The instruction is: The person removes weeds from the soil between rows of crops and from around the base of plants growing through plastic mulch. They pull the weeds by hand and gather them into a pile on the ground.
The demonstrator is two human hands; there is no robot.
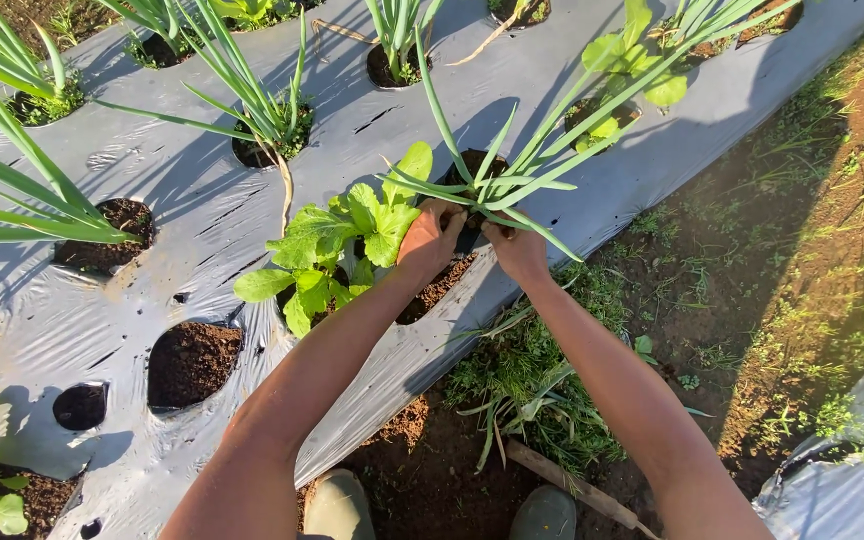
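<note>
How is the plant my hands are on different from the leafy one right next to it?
The green onion plant, gripped at its base by the left hand and right hand, has long, narrow, pointed blades that fan upward and outward; the leafy plant has broad, crinkled, rounded leaves that stay low and spread sideways. The onion's blades look darker, the leafy plant's brighter yellow-green. Both grow from holes in the grey plastic mulch sheet.

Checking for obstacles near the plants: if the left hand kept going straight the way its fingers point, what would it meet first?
Probably the base of the green onion plant in its soil hole, right ahead of the left hand; depth is hard to judge.
</note>
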